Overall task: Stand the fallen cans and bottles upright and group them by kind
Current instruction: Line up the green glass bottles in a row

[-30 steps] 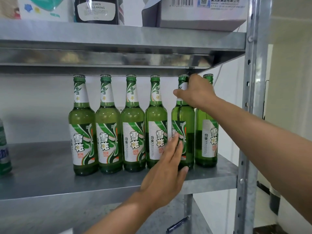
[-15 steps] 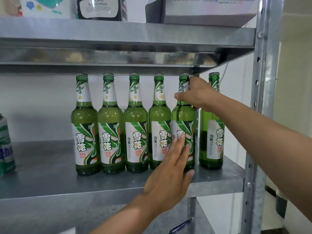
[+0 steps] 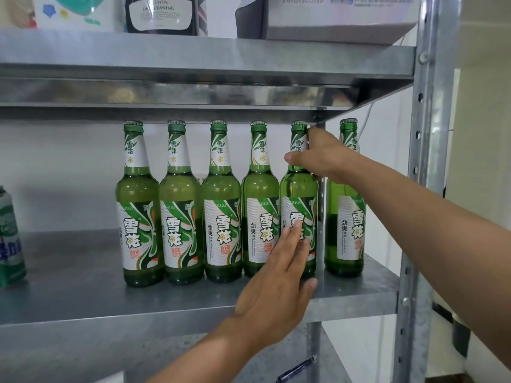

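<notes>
Several green glass beer bottles stand upright in a row on the metal shelf (image 3: 83,272). My right hand (image 3: 318,156) grips the neck of the fifth bottle (image 3: 300,186) from the left. My left hand (image 3: 276,286) has its fingers straight and pressed against that bottle's label and lower body. The sixth bottle (image 3: 345,217) stands apart to the right, partly behind my right forearm. A green and white can (image 3: 9,236) stands upright at the far left edge of the view.
The upper shelf (image 3: 193,56) hangs close above the bottle caps and carries a dark jug, a packet and a cardboard box. The rack's perforated upright post (image 3: 420,161) stands at the right. A pen (image 3: 297,370) lies on the lower shelf.
The fifth bottle has shifted left against the fourth, widening the gap to the sixth. My right hand stays on its neck and my left on its body.
</notes>
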